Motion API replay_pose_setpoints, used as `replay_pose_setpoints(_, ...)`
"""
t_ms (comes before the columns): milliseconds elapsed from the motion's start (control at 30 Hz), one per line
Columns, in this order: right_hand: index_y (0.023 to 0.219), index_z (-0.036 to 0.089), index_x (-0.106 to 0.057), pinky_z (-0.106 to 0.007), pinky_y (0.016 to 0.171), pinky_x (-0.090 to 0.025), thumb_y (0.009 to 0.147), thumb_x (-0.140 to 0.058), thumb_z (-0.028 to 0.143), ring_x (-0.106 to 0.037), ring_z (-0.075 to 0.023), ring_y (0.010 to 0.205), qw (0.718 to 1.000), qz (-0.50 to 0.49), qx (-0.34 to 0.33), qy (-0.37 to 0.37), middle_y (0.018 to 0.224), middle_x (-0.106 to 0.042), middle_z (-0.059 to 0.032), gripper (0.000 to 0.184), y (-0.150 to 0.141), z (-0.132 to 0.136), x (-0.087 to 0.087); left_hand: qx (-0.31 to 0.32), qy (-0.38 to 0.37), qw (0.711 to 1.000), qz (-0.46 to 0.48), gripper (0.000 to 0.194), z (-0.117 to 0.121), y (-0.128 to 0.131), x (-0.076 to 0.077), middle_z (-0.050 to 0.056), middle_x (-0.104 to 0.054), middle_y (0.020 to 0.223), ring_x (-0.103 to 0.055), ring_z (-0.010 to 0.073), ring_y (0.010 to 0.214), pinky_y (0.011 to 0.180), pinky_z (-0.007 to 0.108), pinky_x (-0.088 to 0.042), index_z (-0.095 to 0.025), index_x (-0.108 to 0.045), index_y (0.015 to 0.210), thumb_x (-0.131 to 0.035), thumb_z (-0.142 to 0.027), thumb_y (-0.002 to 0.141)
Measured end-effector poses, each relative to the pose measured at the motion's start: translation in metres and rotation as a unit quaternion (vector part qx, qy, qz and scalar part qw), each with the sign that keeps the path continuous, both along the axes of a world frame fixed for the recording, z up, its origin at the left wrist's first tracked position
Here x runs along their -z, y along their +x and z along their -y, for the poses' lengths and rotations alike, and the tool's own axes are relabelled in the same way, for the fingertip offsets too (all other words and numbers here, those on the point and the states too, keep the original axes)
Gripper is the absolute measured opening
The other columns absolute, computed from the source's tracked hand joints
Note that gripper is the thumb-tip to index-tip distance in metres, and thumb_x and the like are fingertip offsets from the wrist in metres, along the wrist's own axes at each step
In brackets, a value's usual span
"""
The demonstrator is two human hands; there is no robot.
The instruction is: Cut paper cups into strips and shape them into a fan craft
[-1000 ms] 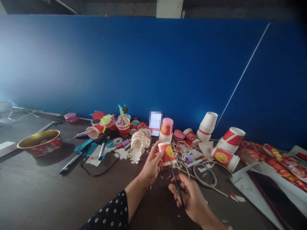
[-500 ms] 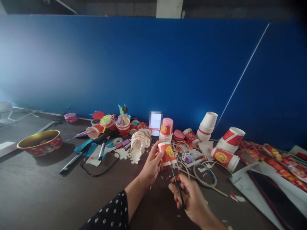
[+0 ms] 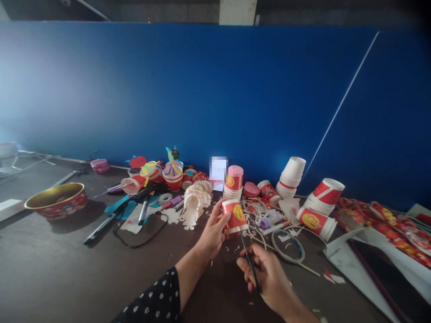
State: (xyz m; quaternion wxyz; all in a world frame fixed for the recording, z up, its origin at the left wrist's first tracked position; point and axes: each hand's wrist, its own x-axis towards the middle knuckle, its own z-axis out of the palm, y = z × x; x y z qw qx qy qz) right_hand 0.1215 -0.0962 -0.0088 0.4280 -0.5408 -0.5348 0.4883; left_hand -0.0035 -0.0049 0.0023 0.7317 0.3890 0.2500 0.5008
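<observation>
Roughly at the middle of the view, raised over the worktop [image 3: 111, 278], a paper cup [image 3: 236, 220] tilts with its narrower end up and its wider end toward the person. Its wall is glossy red with pale bands at both ends, and a round yellow emblem sits on the side facing the right. The left hand [image 3: 215, 229] is clamped around the cup's left side, thumb across the front. The right hand [image 3: 266, 270] is closed around the dark handles of a pair of scissors [image 3: 250, 262], whose thin blades run up to the cup's lower wall; whether they have bitten into the paper cannot be told.

Behind the cup, a stack of cups [image 3: 235, 177] with a pink top stands close, and beyond it a blue partition [image 3: 215, 94] closes off the back. Left of the cup lies a bundle of cut white cups [image 3: 192, 211], near the left fingers. On the right, a coiled ring [image 3: 300, 251] and a thin stick [image 3: 309, 269] come near the right hand, with a dark phone [image 3: 387, 273] farther out. The widest stretch of bare surface spreads left of the dotted sleeve [image 3: 151, 298], up toward a gold-rimmed bowl [image 3: 59, 208].
</observation>
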Motion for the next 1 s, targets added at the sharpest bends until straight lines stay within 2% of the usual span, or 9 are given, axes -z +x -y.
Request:
replay_pose_setpoints(367, 0.082, 0.017, -0.050, -0.018, 0.040, -0.035, 0.069, -0.062, 0.055, -0.044, -0.0068, 0.039, 1.000, -0.029, -0.002, -0.007, 0.053, -0.049, 0.0065, 0.042, 0.000, 0.000, -0.007, 0.020, 0.006, 1.000, -0.006, 0.063, 0.004, 0.002, -0.001, 0.005, -0.061, 0.101, -0.065, 0.0181, 0.074, 0.058, 0.027, -0.052, -0.031, -0.032, 0.129, -0.063, -0.038, 0.075)
replay_pose_setpoints(1000, 0.083, 0.017, -0.049, -0.020, 0.041, -0.037, 0.071, -0.061, 0.055, -0.045, -0.0079, 0.042, 0.999, -0.030, 0.001, 0.021, 0.054, -0.048, 0.0056, 0.042, 0.000, -0.001, -0.004, 0.029, -0.002, 1.000, -0.006, 0.067, 0.010, 0.006, -0.003, 0.005, -0.061, 0.094, -0.063, 0.0164, 0.068, 0.054, 0.026, -0.052, -0.029, -0.033, 0.130, -0.066, -0.039, 0.072)
